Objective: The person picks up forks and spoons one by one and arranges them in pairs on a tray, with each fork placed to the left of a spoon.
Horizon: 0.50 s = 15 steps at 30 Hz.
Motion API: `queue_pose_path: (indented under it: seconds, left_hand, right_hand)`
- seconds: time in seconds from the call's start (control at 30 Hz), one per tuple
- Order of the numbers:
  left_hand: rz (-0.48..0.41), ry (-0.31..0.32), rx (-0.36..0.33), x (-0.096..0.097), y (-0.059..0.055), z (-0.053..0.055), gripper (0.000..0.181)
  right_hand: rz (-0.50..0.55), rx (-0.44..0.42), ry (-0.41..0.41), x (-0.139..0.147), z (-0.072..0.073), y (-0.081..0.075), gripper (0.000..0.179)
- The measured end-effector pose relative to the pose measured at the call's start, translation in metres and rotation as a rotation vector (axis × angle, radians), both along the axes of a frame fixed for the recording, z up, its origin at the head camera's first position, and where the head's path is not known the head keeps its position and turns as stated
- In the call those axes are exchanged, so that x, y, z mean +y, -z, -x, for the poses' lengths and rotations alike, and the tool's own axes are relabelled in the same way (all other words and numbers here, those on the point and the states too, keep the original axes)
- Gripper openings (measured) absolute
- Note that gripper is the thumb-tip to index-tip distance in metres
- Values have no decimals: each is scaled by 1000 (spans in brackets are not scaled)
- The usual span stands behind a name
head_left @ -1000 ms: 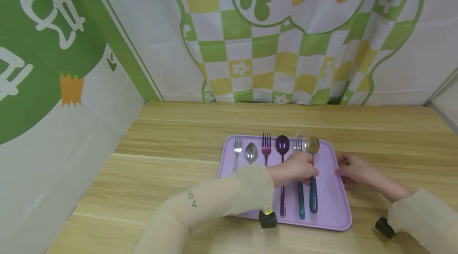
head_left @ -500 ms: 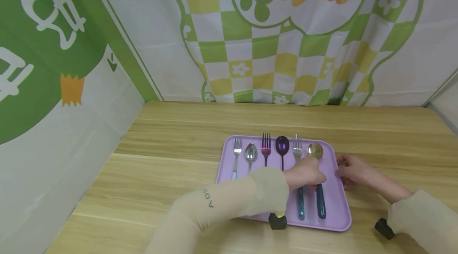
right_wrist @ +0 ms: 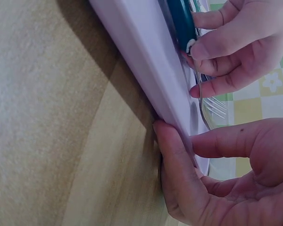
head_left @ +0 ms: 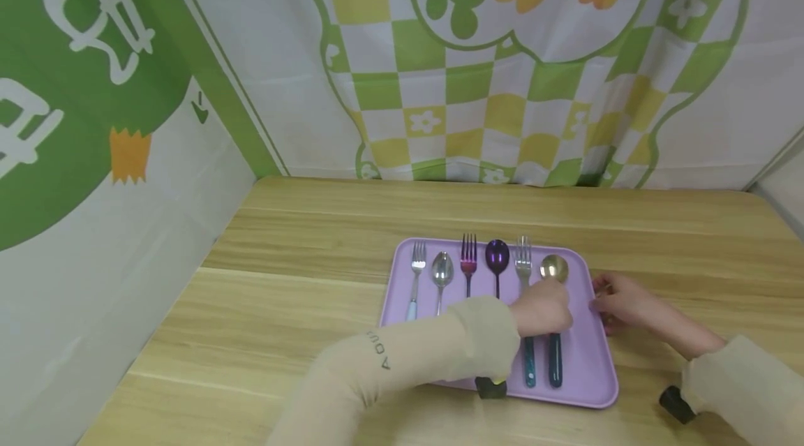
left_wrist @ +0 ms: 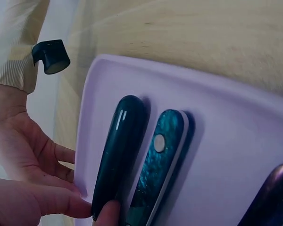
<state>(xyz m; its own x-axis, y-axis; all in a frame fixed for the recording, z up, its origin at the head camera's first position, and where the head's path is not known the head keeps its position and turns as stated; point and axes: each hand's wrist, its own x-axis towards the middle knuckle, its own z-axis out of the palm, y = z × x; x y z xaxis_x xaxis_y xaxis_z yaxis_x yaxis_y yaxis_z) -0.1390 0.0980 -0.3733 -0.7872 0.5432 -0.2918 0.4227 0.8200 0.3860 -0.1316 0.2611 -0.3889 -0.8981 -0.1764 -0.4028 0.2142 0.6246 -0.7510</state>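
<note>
My left hand (head_left: pixel 545 308) reaches over the lavender tray (head_left: pixel 587 369) and pinches a spoon (head_left: pixel 554 269) with a gold bowl and dark green handle. In the left wrist view, thumb and fingertip meet at the lower end of that handle (left_wrist: pixel 121 146). Just left of it lies a fork (head_left: pixel 524 261) with a marbled teal handle. My right hand (head_left: pixel 628 303) grips the tray's right rim between thumb and fingers. In the right wrist view the thumb (right_wrist: pixel 224 141) lies over the rim. The left hand hides the spoon's neck in the head view.
Left of the teal fork, the tray bears a purple spoon (head_left: pixel 497 256), a purple-red fork (head_left: pixel 468 257), a small silver spoon (head_left: pixel 442 268) and a small fork (head_left: pixel 418 259) with a pale handle. A patterned curtain (head_left: pixel 465 83) hangs behind the wooden table (head_left: pixel 301 243).
My left hand has shifted right and slightly nearer with the spoon, whose handle slanted midway and now lies straight beside the teal fork. The right hand has kept its place at the rim.
</note>
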Motion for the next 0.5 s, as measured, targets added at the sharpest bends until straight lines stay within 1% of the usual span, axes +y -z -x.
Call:
queue_pose_path:
  seconds: [0.1, 0.33, 0.5]
  left_hand:
    - [21, 1, 9, 2, 1, 0, 19]
    - [37, -47, -18, 6, 2, -4, 17]
    - [55, -76, -11, 9, 1, -5, 16]
  right_hand:
    - [7, 8, 1, 0, 0, 0, 37]
    - [8, 9, 6, 1, -1, 1, 37]
    - [-3, 4, 16, 1, 0, 1, 37]
